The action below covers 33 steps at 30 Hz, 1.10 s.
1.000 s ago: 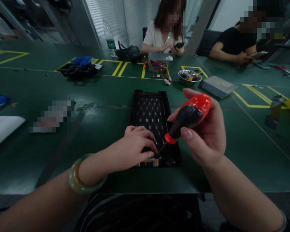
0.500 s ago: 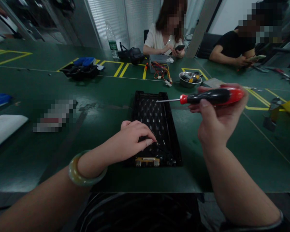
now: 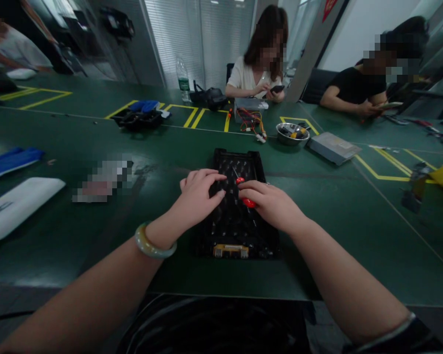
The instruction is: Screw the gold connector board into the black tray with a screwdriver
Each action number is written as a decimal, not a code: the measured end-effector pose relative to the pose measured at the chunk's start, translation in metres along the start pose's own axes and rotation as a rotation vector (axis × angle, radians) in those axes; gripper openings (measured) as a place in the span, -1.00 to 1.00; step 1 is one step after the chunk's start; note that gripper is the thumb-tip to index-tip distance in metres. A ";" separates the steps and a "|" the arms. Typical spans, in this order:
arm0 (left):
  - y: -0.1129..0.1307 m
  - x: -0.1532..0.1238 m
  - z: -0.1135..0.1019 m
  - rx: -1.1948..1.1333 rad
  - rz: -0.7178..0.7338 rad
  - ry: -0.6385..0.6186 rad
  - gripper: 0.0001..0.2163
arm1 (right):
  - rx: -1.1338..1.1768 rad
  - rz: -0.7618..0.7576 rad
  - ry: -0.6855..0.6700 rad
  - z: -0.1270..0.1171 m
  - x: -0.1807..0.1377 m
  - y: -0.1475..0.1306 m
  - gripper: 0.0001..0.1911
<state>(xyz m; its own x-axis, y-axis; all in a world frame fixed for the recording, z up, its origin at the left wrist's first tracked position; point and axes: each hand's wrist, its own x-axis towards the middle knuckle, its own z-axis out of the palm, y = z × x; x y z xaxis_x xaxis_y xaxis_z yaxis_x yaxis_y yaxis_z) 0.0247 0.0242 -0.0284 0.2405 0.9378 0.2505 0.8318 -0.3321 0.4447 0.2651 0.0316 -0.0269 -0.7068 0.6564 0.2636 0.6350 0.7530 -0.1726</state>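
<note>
In front of me on the green table lies a black plastic computer panel (image 3: 226,223), its inner face patterned with small bright slots. A small orange-yellow board with ports (image 3: 232,251) sits at its near end. My left hand (image 3: 202,192) is over the panel's left side, thumb and fingers apart with nothing seen between them. Above the panel's middle, my right hand (image 3: 276,204) has its fingers curled over a red-and-black screwdriver (image 3: 248,202). The screwdriver's thin shaft points away from me; the fingers hide much of its handle.
A metal bowl of small parts (image 3: 292,138) stands behind the panel, beside a flat grey metal box (image 3: 334,148). Farther back are a power supply with coloured wires (image 3: 249,117) and a water bottle (image 3: 183,81). Two people sit opposite with phones. A white case (image 3: 24,206) lies left.
My right hand has brought the screwdriver down and left from the air onto or just above the panel. My left hand has shifted away from me along the panel and its fingers have parted.
</note>
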 end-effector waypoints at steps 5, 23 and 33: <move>-0.010 0.005 0.009 -0.029 -0.040 0.044 -0.60 | 0.087 -0.003 -0.076 -0.001 0.002 0.004 -0.43; -0.032 0.016 0.026 -0.286 -0.133 -0.046 -0.43 | 0.111 0.321 0.083 -0.010 -0.003 -0.002 -0.51; -0.037 0.021 0.037 -0.346 -0.184 -0.005 -0.41 | 0.013 0.913 -0.123 0.008 -0.004 0.008 -0.37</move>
<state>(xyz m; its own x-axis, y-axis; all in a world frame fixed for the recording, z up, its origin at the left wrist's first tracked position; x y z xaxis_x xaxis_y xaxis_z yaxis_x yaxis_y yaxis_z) 0.0173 0.0602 -0.0719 0.1056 0.9851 0.1358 0.6438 -0.1718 0.7457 0.2706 0.0359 -0.0369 0.0385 0.9959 -0.0824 0.9597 -0.0598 -0.2746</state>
